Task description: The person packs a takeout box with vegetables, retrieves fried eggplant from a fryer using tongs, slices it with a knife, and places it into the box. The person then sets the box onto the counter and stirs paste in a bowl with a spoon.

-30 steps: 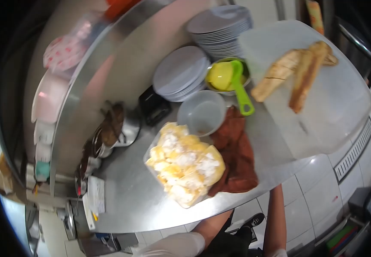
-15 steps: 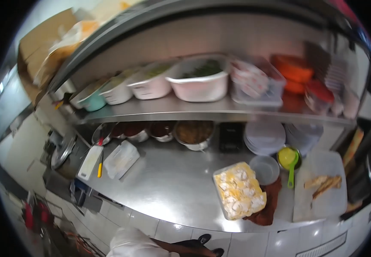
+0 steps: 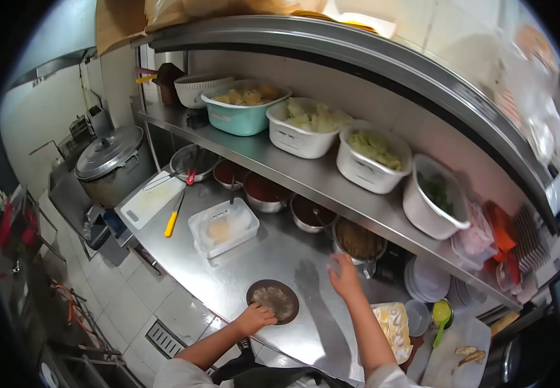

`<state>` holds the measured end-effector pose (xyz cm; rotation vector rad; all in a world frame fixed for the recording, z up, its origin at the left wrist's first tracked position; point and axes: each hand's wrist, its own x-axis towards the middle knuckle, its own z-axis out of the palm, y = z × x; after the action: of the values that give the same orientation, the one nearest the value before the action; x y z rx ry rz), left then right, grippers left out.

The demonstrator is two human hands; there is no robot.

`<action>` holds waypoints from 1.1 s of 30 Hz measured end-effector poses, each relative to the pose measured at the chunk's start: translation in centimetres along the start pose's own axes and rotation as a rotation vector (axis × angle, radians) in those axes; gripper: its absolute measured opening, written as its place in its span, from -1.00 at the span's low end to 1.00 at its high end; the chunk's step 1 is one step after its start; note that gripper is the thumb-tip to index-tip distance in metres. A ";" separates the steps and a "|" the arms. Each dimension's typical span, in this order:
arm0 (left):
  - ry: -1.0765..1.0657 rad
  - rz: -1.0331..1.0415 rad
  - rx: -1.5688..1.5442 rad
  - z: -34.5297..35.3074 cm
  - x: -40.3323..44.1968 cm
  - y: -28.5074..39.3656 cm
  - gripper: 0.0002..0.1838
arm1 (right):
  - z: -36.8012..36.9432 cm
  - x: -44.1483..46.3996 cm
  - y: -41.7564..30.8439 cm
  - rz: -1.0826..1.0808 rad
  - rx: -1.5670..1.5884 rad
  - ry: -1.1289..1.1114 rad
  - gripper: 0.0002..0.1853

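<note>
My left hand (image 3: 257,319) has its fingers curled over the near-left rim of a round dark plate (image 3: 278,299) with a pale, streaked middle. The plate is at the steel counter's front part; I cannot tell whether it rests flat. My right hand (image 3: 346,278) is raised over the counter, fingers apart and holding nothing. Just beyond it is a metal pot of brown stew-like food (image 3: 360,239). A pot of dark sauce (image 3: 310,213) with a utensil in it stands to the left. Beside my right forearm lies a tray of yellow-and-white food (image 3: 393,330).
A lidded plastic container (image 3: 223,226), a white cutting board (image 3: 152,202) and a yellow-handled knife (image 3: 172,223) lie on the left. Above, a steel shelf (image 3: 247,150) holds several tubs. Stacked plates (image 3: 427,279) and a green ladle (image 3: 439,333) are on the right.
The view has swung left and closer to the counter. Both my hands have come into view, with the round dark plate under the left one.
</note>
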<state>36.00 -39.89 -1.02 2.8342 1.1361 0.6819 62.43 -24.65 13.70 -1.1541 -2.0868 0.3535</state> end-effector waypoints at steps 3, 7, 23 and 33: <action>-0.053 -0.102 0.039 1.1 -1.9 -4.2 -0.76 | 9.6 8.3 6.3 0.168 -0.498 -0.031 -0.65; 0.066 -0.348 -0.210 -3.3 -1.9 -6.2 -0.61 | 17.4 14.8 15.4 0.427 -0.591 -0.102 -0.70; 0.377 -1.140 -0.931 2.4 0.5 -14.5 -0.69 | 7.9 17.4 15.1 0.890 0.555 -0.317 -0.72; 0.443 -1.116 -0.840 5.5 7.6 -19.9 -0.71 | 8.5 17.0 14.5 0.965 0.671 -0.317 -0.72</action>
<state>30.05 -19.47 -6.45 1.1236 1.6502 1.2225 59.69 -1.75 7.60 -1.6324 -1.2804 1.6200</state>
